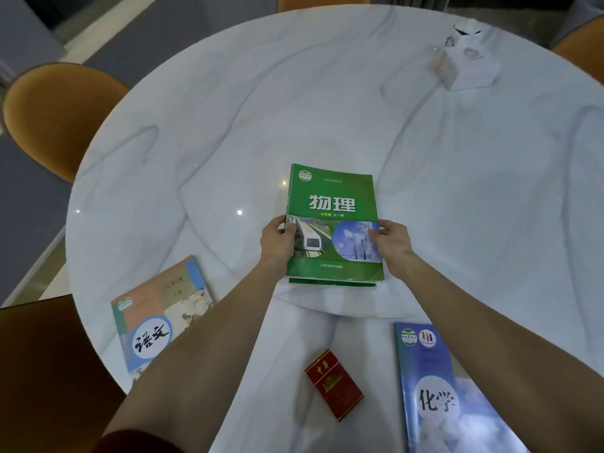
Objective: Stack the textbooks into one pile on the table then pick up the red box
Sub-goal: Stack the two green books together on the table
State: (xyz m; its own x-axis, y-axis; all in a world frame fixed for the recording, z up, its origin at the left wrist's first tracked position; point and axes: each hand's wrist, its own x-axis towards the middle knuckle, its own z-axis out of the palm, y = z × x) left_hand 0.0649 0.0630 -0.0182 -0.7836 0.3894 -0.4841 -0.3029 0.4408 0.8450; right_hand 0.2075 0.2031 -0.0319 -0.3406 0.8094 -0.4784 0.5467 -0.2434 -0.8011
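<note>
A green textbook [331, 197] lies in the middle of the round white marble table [228, 109], on top of another green book whose edge [333, 282] shows beneath it. My left hand [277, 241] grips its left edge and my right hand [390, 240] grips its right edge. A salmon-and-blue textbook [157, 315] lies at the near left, partly under my left forearm. A blue-violet textbook [438, 397] lies at the near right. The small red box [333, 385] sits flat between my forearms, near the table's front edge.
A white tissue box [467, 65] stands at the far right of the table. Orange chairs stand around it: one at the far left [55, 116], one at the far right edge [585, 50]. A dark wooden surface [45, 371] adjoins the table at the near left.
</note>
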